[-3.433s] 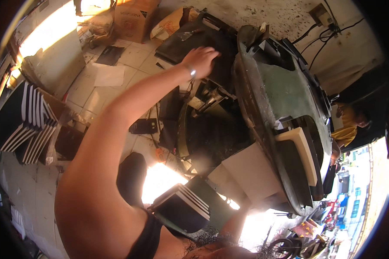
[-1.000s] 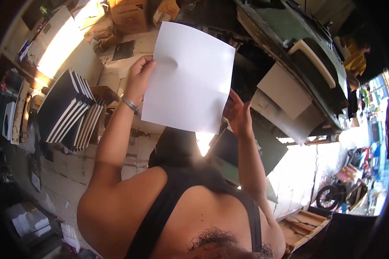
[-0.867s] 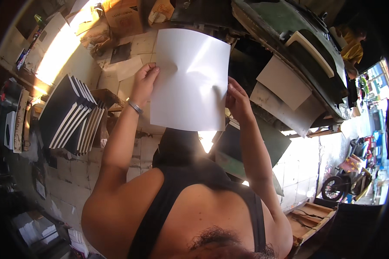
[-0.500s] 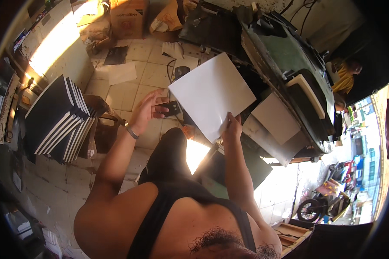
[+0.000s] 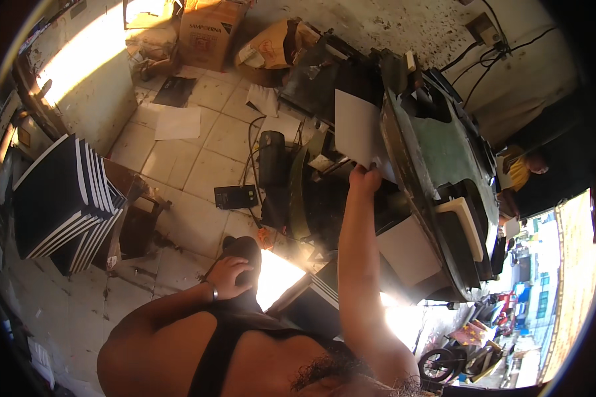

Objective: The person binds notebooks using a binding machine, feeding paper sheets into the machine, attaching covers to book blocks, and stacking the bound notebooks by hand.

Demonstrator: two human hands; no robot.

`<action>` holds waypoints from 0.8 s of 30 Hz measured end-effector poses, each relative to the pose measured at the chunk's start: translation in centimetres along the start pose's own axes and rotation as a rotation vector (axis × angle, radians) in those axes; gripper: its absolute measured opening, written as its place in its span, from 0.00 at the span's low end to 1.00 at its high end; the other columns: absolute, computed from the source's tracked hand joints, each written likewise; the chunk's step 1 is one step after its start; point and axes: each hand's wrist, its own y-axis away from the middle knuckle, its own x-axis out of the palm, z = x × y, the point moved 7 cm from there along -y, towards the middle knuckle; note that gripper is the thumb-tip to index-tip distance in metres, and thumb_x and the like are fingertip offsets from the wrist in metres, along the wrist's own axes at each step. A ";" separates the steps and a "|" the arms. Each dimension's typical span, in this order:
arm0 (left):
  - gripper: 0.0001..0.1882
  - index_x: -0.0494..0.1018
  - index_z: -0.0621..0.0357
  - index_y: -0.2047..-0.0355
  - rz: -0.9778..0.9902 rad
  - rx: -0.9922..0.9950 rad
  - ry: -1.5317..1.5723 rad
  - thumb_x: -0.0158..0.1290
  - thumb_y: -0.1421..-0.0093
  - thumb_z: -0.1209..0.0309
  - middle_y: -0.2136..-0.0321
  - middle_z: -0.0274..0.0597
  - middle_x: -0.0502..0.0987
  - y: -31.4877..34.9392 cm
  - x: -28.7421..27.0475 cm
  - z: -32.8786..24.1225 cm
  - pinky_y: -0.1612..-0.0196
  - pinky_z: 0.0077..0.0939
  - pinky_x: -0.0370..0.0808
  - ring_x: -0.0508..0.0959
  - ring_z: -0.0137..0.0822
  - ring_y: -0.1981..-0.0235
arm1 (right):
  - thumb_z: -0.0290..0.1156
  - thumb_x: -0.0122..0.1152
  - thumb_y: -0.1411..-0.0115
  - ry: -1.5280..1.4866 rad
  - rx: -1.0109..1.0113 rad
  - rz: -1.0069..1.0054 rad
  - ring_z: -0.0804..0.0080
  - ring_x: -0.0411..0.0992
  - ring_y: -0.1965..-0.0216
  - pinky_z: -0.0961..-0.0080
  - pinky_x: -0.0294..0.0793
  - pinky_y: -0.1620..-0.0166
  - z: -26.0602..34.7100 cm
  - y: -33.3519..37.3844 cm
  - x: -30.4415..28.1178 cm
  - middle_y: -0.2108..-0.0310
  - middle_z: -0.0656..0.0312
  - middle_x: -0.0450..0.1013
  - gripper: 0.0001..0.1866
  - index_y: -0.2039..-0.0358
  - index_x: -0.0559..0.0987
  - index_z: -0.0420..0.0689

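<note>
The right hand (image 5: 364, 177) pinches a white rectangular paper sheet (image 5: 356, 127) extending lengthwise ahead (left hand (image 5: 234, 276), loosely spread, farther).

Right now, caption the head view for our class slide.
Right hand holds a white sheet beside a green-topped table; left hand rests on one knee.
</note>
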 end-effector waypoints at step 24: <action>0.43 0.56 0.45 0.28 -0.016 0.245 -0.803 0.35 0.35 0.32 0.28 0.45 0.53 -42.5 -7.5 -19.1 0.28 0.58 0.42 0.48 0.49 0.26 | 0.46 0.69 0.49 2.288 -0.718 0.924 0.51 0.55 0.29 0.46 0.59 0.33 12.2 14.3 -14.6 0.34 0.60 0.65 0.29 0.46 0.79 0.51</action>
